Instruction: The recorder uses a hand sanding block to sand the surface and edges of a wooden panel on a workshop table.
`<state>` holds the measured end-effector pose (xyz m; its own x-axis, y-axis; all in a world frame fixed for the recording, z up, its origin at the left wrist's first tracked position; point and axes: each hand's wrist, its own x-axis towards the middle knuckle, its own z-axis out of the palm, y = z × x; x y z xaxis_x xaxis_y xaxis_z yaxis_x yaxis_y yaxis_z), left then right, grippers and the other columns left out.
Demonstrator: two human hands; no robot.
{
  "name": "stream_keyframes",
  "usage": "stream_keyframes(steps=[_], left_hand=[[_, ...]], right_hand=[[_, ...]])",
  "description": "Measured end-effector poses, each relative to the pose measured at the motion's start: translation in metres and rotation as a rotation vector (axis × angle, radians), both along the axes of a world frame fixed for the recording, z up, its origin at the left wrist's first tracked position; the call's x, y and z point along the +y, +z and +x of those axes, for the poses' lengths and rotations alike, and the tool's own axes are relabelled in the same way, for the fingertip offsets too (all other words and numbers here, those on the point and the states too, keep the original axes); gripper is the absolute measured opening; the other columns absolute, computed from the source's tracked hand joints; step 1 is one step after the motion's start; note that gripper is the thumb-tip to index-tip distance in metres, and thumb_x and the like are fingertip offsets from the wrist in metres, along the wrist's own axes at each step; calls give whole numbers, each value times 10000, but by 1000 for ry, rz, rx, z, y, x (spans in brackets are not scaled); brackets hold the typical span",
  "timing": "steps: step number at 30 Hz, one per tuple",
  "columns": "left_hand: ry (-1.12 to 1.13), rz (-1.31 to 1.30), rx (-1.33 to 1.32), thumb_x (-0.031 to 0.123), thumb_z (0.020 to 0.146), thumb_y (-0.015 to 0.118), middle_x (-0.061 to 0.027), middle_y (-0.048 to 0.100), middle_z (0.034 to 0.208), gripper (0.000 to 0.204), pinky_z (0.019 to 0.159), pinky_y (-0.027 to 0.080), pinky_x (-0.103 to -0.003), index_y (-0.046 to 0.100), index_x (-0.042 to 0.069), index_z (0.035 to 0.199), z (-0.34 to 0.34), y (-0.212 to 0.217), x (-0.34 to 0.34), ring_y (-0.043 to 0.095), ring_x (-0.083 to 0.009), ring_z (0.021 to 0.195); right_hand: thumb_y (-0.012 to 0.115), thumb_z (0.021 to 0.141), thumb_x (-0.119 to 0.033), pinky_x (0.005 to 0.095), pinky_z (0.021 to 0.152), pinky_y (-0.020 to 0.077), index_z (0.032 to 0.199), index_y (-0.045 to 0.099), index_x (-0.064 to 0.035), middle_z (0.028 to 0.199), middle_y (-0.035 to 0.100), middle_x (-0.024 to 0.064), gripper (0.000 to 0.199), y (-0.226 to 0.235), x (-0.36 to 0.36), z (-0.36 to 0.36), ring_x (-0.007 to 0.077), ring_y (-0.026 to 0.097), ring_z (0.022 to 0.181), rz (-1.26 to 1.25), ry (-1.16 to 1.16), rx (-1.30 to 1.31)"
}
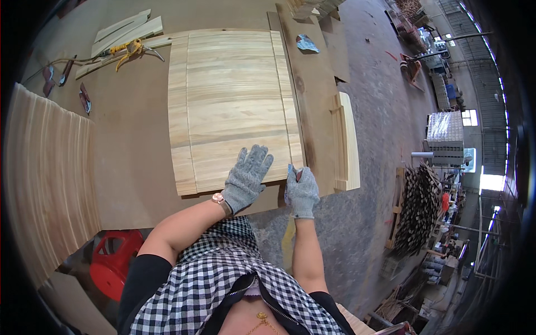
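Note:
A pale wooden panel (pixel 234 100) lies flat on the brown work table, with a groove running down near each side. My left hand (pixel 245 178), in a grey knit glove, rests open on the panel's near edge with its fingers stretched out. At the panel's near right corner, my gloved right hand (pixel 303 194) is closed around a folded piece of sandpaper (pixel 290 170). Only a blue-white edge and a bit of brown show from that piece; the fingers cover the rest.
Tall stacked panels (pixel 53 162) stand at left. A yellow-handled air blow gun (pixel 131 51) with its hose lies beyond, near wood strips (pixel 128 30). Another sandpaper piece (pixel 307 43) lies far right. Wooden parts (pixel 347 139) sit at the table's right edge; a red stool (pixel 114 262) stands below left.

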<state>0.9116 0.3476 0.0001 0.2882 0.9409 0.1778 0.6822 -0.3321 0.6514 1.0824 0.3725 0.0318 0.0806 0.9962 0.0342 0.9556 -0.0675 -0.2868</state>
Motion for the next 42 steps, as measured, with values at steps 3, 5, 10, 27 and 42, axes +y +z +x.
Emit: stream_keyframes(steps=[3, 5, 10, 27, 42], left_hand=[[23, 78, 142, 200, 674, 671, -213, 259, 1423, 796, 1093, 146, -499, 305, 27, 1359, 3, -10, 2, 235, -376, 1325], [13, 70, 179, 166, 691, 633, -211, 265, 1422, 752, 1090, 151, -509, 312, 26, 1357, 4, -10, 2, 243, -374, 1323], [-8, 54, 170, 107, 702, 565, -209, 274, 1421, 707, 1088, 158, -512, 318, 30, 1360, 7, -6, 5, 253, -373, 1320], [39, 73, 131, 70, 718, 515, -192, 281, 1423, 666, 1092, 156, -510, 330, 43, 1357, 6, -15, 3, 253, -357, 1325], [42, 51, 133, 71, 752, 497, -169, 296, 1422, 631, 1102, 161, -487, 337, 64, 1363, 10, -14, 4, 255, -330, 1330]], right_hand=[[557, 860, -297, 453, 565, 424, 720, 463, -62, 657, 525, 134, 289, -8, -8, -4, 337, 543, 622, 51, 31, -123], [544, 867, -268, 445, 560, 431, 719, 468, -64, 650, 522, 129, 264, -10, -5, -5, 330, 541, 613, 95, 73, -196], [513, 876, -173, 410, 536, 437, 713, 482, -76, 608, 481, 107, 193, -12, 21, -12, 301, 521, 574, 348, 350, -247], [515, 876, -282, 446, 559, 458, 767, 500, -65, 703, 564, 147, 243, 1, 28, -23, 343, 581, 642, 80, 155, -240], [509, 862, -228, 398, 605, 482, 773, 497, -76, 761, 578, 138, 177, -4, 128, -64, 289, 595, 690, 173, 271, -408]])
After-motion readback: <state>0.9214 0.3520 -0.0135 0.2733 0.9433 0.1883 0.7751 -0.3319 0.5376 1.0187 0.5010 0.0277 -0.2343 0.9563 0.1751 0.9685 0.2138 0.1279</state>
